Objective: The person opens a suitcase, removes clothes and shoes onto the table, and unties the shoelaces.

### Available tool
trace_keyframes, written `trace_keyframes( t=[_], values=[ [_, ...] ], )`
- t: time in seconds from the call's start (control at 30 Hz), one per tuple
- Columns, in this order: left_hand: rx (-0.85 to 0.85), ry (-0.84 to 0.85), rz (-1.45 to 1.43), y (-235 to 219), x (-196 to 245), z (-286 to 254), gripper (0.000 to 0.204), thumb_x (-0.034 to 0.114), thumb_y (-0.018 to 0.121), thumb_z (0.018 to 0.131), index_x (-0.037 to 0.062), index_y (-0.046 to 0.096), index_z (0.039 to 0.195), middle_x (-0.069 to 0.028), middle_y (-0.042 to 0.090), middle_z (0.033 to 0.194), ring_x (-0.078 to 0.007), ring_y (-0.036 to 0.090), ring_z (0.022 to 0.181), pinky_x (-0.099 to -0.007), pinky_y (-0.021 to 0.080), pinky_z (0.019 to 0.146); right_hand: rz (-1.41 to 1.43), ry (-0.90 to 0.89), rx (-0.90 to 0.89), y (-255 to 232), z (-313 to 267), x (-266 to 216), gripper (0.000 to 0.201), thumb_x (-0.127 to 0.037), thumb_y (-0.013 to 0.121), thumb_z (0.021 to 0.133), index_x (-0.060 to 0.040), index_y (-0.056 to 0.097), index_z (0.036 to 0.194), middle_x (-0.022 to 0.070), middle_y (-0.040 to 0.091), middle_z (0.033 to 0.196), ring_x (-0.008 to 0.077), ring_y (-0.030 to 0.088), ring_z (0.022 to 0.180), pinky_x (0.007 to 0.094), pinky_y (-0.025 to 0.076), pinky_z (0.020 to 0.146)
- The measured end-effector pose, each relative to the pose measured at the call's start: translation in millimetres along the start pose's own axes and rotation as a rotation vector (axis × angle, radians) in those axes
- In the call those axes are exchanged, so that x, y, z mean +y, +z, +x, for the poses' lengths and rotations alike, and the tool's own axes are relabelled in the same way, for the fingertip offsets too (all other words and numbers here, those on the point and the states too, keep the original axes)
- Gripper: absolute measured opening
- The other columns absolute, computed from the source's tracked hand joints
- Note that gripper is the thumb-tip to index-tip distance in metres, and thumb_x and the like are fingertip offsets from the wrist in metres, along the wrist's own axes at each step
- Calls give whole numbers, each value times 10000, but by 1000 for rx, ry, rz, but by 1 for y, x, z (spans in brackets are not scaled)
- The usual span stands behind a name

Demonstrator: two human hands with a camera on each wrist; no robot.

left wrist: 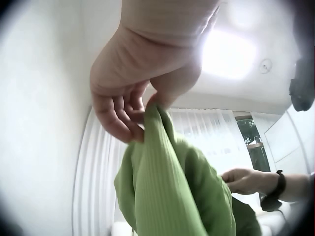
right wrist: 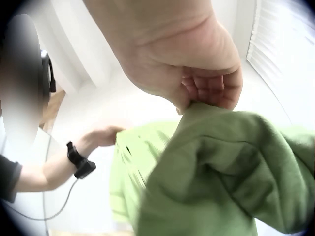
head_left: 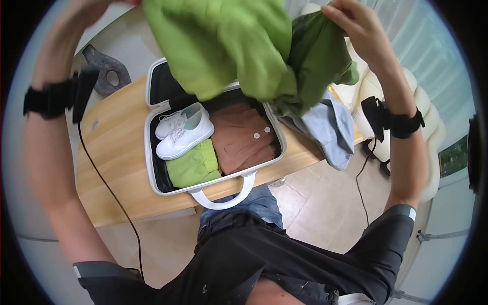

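A green garment (head_left: 223, 46), light green on one side and darker green on the other, hangs spread in the air between both hands. My left hand (left wrist: 138, 73) pinches its upper edge between thumb and fingers; in the head view that hand is mostly cut off at the top. At the other end, my right hand (head_left: 358, 25) pinches a darker corner. Below the cloth lies an open white suitcase (head_left: 151, 170), its lid partly hidden by the garment. Inside are white shoes (head_left: 185, 133), a folded light green garment (head_left: 190, 165) and a brown buttoned garment (head_left: 239, 137).
The suitcase stands on a wooden table (head_left: 112, 157), its handle (head_left: 223, 205) toward my body. A grey-blue garment (head_left: 328, 129) lies right of it, over the table edge. Beyond are a dark sculpture (head_left: 107, 71) and a cream sofa (head_left: 427, 107). Cables hang from both wrist cameras.
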State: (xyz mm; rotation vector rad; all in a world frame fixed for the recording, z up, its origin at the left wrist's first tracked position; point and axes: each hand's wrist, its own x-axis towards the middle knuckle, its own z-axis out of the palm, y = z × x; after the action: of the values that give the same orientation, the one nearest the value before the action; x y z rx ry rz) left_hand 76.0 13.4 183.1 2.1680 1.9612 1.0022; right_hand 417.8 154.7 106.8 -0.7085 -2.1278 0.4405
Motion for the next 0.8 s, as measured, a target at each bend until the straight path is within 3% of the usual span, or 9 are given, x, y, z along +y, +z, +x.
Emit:
trace_keyframes(
  t=[0.03, 0.07, 0.2, 0.27, 0.4, 0.47, 0.57, 0.67, 0.8],
  values=[
    [-250, -87, 23, 9, -10, -3, 164, 205, 602, 840, 84, 584, 731, 7, 548, 658, -76, 540, 600, -211, 436, 567, 1, 7, 5, -1, -4, -1, 195, -172, 611, 917, 20, 619, 886, 15, 579, 710, 85, 510, 638, 254, 426, 549],
    [-196, -153, 44, 30, -6, -27, 154, 194, 616, 805, 69, 586, 720, 8, 532, 631, -70, 522, 543, -222, 429, 499, 0, 37, 50, 0, -8, -3, 194, -176, 608, 920, 15, 616, 889, 13, 579, 719, 80, 511, 653, 246, 427, 560],
    [-693, -304, 574, 76, -11, -41, 168, 123, 616, 680, -45, 613, 691, -115, 594, 607, -170, 575, 500, -314, 453, 471, 17, 10, 84, 11, -9, 5, 196, -195, 612, 921, -3, 616, 883, 0, 576, 721, 66, 507, 663, 220, 424, 572],
    [-676, -137, 492, 103, -13, -44, 228, 177, 670, 723, -35, 595, 686, -112, 546, 552, -195, 552, 517, -337, 450, 512, 36, 7, 68, 13, -5, 6, 195, -197, 618, 918, -7, 620, 874, -5, 574, 715, 62, 506, 657, 216, 423, 568],
    [-757, 121, 372, 185, -20, -42, 346, 238, 700, 768, -27, 646, 984, -189, 660, 956, -326, 628, 934, -396, 492, 821, 109, 41, 26, 9, 5, 11, 197, -200, 630, 911, -17, 630, 838, -22, 568, 686, 50, 508, 637, 209, 421, 554],
    [-931, 45, 423, 218, -15, -50, 377, 278, 716, 767, -19, 645, 989, -210, 658, 940, -343, 626, 930, -407, 490, 828, 141, 47, 16, -1, 8, 10, 191, -187, 636, 903, -19, 634, 811, -27, 571, 672, 42, 516, 624, 204, 423, 546],
    [-832, 172, 492, 246, -34, -67, 287, 220, 687, 760, -9, 660, 931, -212, 652, 849, -339, 633, 871, -408, 489, 792, 158, 73, 165, -21, 5, 1, 185, -176, 640, 890, -24, 636, 785, -20, 585, 663, 44, 524, 583, 204, 426, 522],
    [-825, 259, 622, 240, -49, -64, 176, 133, 650, 730, 8, 673, 851, -187, 642, 838, -329, 628, 851, -416, 480, 768, -117, 5, 241, -48, 15, 12, 225, -187, 648, 871, -20, 625, 723, -22, 556, 631, 57, 477, 533, 228, 390, 484],
    [-770, 268, 403, 216, -61, -50, 129, 125, 626, 750, 52, 699, 828, -130, 680, 810, -343, 652, 812, -417, 505, 708, -396, -31, 342, -59, 19, 23, 290, -232, 633, 877, -10, 608, 694, -22, 514, 596, 69, 434, 525, 256, 359, 481]
  ],
)
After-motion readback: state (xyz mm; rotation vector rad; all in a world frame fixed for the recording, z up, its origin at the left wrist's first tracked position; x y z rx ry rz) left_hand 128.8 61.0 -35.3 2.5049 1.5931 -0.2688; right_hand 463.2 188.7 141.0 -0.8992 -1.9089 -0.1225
